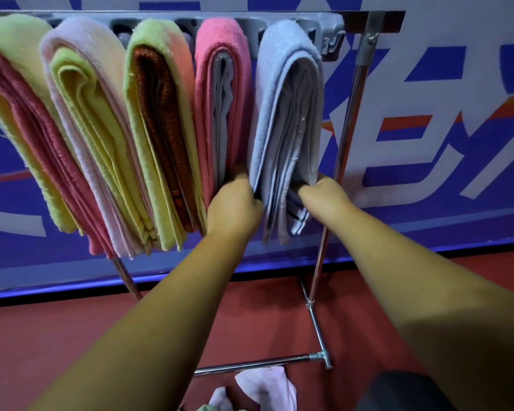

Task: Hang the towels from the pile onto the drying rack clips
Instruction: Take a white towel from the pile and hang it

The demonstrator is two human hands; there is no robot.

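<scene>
Both hands are working the grey towel (288, 114) | it's hanging rightmost on the rack (365, 51) | left hand (235, 204) and right hand (319, 194) are curling round its lower edges | I'd be pulling down evenly so it isn't slipping off

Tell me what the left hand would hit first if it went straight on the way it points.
Probably the hanging light blue terry towel: the left hand points up and to the right and grips that towel's left edge. Depth is unclear.
</scene>
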